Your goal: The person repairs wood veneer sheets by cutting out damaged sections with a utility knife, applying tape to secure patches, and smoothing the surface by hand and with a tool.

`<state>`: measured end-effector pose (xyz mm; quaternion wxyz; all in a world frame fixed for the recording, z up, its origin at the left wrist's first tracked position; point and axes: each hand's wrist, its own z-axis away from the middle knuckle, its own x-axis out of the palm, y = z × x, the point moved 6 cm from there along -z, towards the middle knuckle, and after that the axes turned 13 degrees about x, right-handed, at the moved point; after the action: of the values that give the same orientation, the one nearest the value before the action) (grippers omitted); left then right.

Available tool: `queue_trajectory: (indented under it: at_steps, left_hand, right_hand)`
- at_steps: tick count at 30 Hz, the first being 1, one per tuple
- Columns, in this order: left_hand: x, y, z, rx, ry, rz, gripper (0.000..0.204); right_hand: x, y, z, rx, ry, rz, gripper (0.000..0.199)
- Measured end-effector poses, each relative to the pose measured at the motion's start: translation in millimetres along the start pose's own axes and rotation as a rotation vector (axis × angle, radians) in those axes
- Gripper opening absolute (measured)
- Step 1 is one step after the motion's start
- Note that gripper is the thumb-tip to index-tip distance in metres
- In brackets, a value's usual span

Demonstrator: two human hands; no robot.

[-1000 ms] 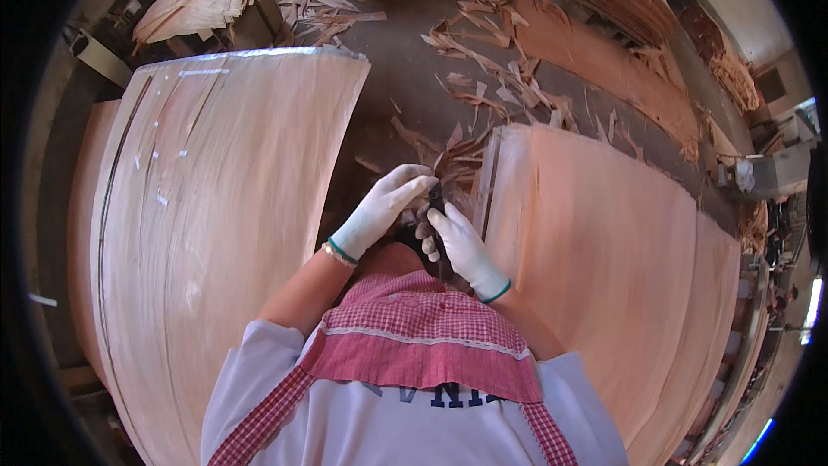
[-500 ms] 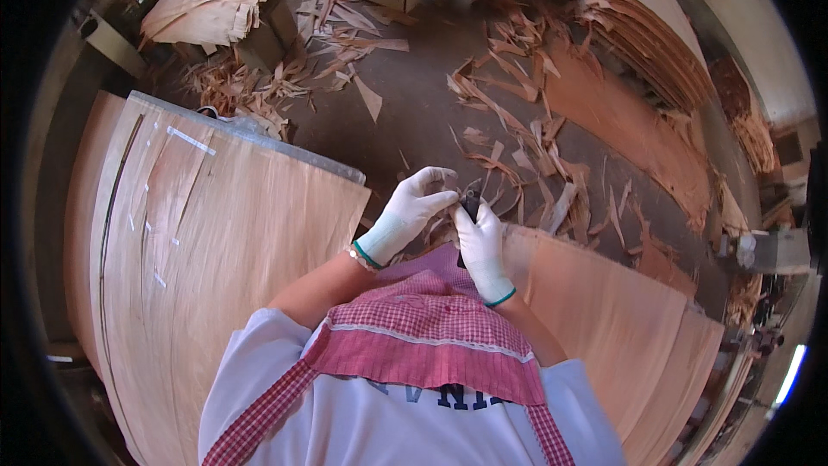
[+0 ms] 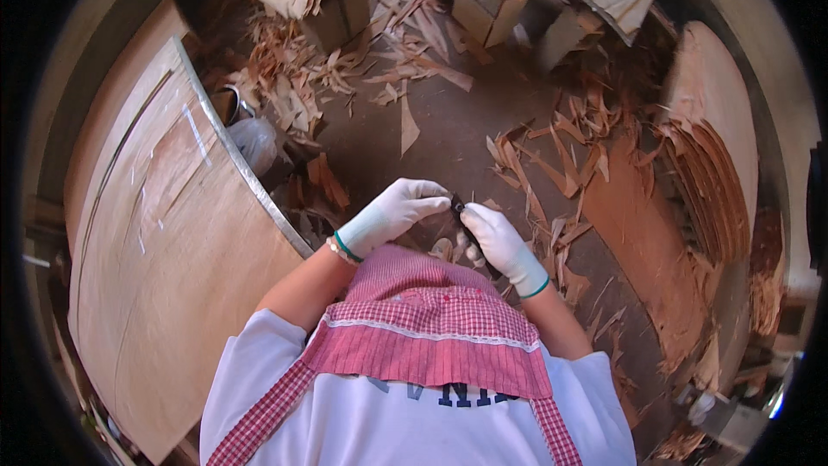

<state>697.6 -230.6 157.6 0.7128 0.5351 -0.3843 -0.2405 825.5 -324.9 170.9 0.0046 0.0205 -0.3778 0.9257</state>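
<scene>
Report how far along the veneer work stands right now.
Done, by the look of it: a stack of veneer sheets lies on the left, and trimmed strips litter the floor. In hand: the gloved left hand and right hand meet on a small dark object in front of the apron; what it is cannot be told. Left: another veneer pile sits at the right, untouched.

Both hands wear white knitted cloth gloves, left hand (image 3: 392, 216) and right hand (image 3: 500, 244), pinching a small dark glossy object (image 3: 459, 206). At nine o'clock lies a matt, smooth wood veneer sheet (image 3: 164, 267) (metal-edged); rough veneer scraps (image 3: 552, 155) litter the dull floor (image 3: 466, 112) at one o'clock.
</scene>
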Motion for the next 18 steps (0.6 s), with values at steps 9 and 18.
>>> queue_trajectory:
  at_steps: [9,18]
  left_hand:
    - [-38,10,-76,0.077,-0.047,0.397,0.021]
    - [-215,-13,-147,-0.099,0.452,-0.114,0.017]
  right_hand:
    - [-15,-55,-84,0.212,-0.924,-0.621,0.033]
    - [-167,-76,-271,0.27,0.312,1.32,0.039]
